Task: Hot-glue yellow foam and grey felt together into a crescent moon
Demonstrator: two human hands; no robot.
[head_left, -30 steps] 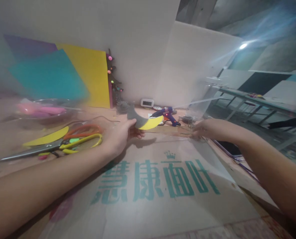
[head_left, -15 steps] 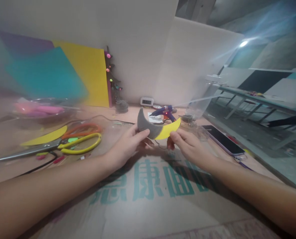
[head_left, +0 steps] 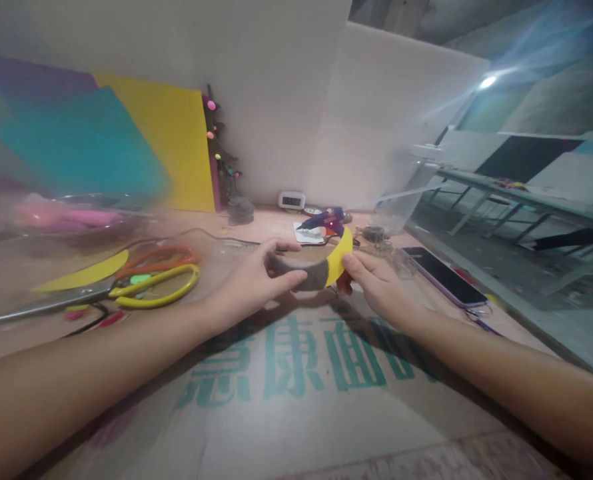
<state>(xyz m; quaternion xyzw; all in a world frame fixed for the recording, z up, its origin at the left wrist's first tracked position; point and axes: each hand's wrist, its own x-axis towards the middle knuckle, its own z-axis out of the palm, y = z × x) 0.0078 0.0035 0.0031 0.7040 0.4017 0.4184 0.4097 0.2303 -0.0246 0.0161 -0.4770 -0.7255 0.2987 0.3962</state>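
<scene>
A crescent-shaped piece [head_left: 311, 275], grey over most of its length and yellow at its right end, is held above the table between both hands. My left hand [head_left: 269, 273] grips the grey end, its thumb along the front and its fingers behind. My right hand [head_left: 366, 275] pinches the yellow end between thumb and fingers. Just behind the piece a dark blue glue gun [head_left: 326, 219] with a small red light rests over a white card [head_left: 308, 233]. The fingers behind the crescent are partly hidden.
Scissors [head_left: 151, 287] with yellow and orange handles lie at left beside a yellow cut piece [head_left: 86, 272]. A phone [head_left: 446, 277] lies at right. A small digital clock [head_left: 292, 200] and coloured sheets [head_left: 161, 140] stand at the back. A clear bowl [head_left: 71, 217] holds pink items.
The crescent has turned so its yellow tip points more upward and its grey tip sits lower inside my left hand. My left fingers have moved around the grey end. The view has shifted slightly.
</scene>
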